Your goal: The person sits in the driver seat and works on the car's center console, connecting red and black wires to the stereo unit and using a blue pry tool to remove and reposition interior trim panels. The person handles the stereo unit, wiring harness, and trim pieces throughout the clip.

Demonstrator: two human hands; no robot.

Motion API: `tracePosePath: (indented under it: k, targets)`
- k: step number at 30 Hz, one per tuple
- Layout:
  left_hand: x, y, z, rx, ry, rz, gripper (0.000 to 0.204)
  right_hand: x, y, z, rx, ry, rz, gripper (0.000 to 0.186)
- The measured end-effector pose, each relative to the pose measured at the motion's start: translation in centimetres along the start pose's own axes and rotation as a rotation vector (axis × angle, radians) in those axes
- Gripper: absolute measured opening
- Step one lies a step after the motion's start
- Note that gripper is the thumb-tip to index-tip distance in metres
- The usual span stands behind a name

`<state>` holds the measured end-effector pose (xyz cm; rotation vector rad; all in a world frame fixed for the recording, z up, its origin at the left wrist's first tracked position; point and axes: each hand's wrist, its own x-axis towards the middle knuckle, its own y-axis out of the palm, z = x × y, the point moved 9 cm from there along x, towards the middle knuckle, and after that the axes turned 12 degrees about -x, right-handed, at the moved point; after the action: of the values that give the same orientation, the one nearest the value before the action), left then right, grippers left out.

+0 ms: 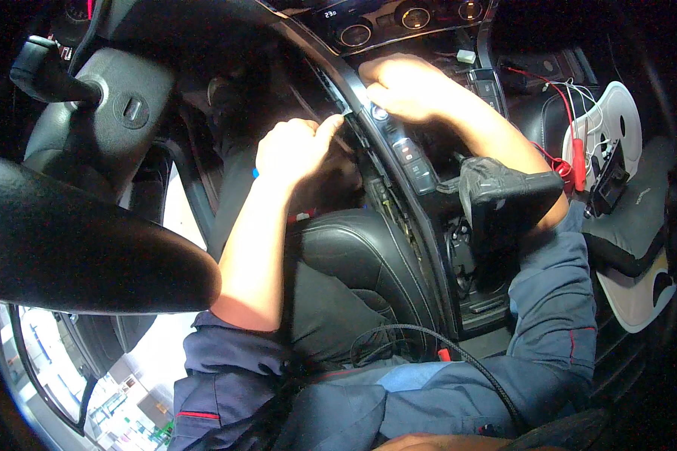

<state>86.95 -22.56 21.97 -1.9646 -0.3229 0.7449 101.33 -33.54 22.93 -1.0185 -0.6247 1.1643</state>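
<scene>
Currently your left hand [293,150] pinches the console trim [353,113] edge; right hand [402,86] fingers curl over it, trim still seated.

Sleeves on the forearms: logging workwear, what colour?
Dark blue sleeves with thin red trim, head view.

Ahead of me, at the top of the dashboard, a small dark climate display [329,13] glows with pale digits beside round lit dials [355,34]. I see no packages, labels or signs I can make out.
</scene>
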Motion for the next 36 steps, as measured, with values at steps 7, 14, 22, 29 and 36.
tracePosePath:
  k: [7, 14, 22, 29, 36]
  targets:
    - [0.4, -0.3, 0.2, 0.016, 0.036, -0.055, 0.069, -0.1, 0.2, -0.1, -0.019, 0.014, 0.006, 0.044]
    - [-0.2, 0.2, -0.2, 0.106, 0.072, -0.132, 0.066, -0.3, -0.2, 0.3, -0.037, 0.011, -0.005, 0.043]
    - [0.0, 0.2, 0.0, 0.060, -0.008, -0.078, 0.076, -0.5, -0.4, 0.3, -0.024, 0.027, 0.032, 0.045]
    - [0.0, 0.4, 0.1, -0.007, 0.016, -0.071, 0.075, -0.3, -0.3, 0.4, 0.001, 0.036, 0.036, 0.046]
    - [-0.5, 0.4, 1.0, 0.227, 0.123, -0.184, 0.063, -0.5, -0.5, -0.2, 0.051, -0.040, -0.102, 0.037]
